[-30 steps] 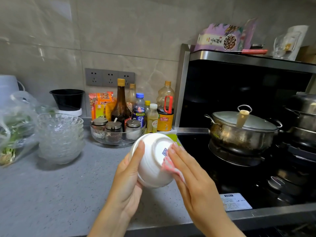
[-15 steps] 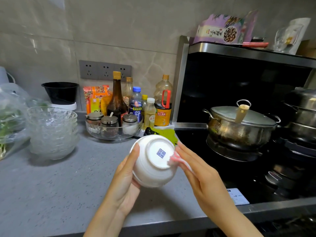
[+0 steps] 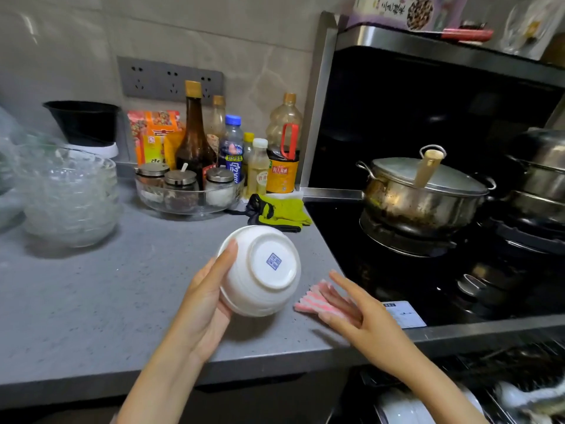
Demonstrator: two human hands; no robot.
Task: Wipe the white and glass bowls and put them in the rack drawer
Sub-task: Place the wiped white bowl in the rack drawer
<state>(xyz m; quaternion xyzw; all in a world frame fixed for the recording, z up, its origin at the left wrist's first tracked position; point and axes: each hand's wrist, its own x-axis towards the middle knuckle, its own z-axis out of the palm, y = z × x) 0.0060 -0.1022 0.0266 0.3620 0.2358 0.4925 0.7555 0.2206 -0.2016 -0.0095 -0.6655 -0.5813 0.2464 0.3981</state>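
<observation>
My left hand [image 3: 203, 301] grips a white bowl [image 3: 260, 270] above the grey counter [image 3: 91, 301], its base with a blue stamp turned toward me. To its right my right hand [image 3: 357, 313] lies with straight fingers over a pink striped cloth [image 3: 312, 301] on the counter's right end. A stack of glass bowls [image 3: 70, 194] stands at the far left. Below the counter edge, the rack drawer [image 3: 458, 399] shows white dishes at the bottom right.
A glass tray of spice jars [image 3: 186, 191] and several bottles [image 3: 195, 139] line the wall. A green glove [image 3: 284, 209] lies by the stove. A lidded steel pot [image 3: 425, 191] sits on the black cooktop, more pots at far right. A black bowl [image 3: 82, 120] stands back left.
My right hand has left the bowl's base and moved down to the right, laying the pink cloth on the counter. The view has tilted downward, bringing the drawer into sight.
</observation>
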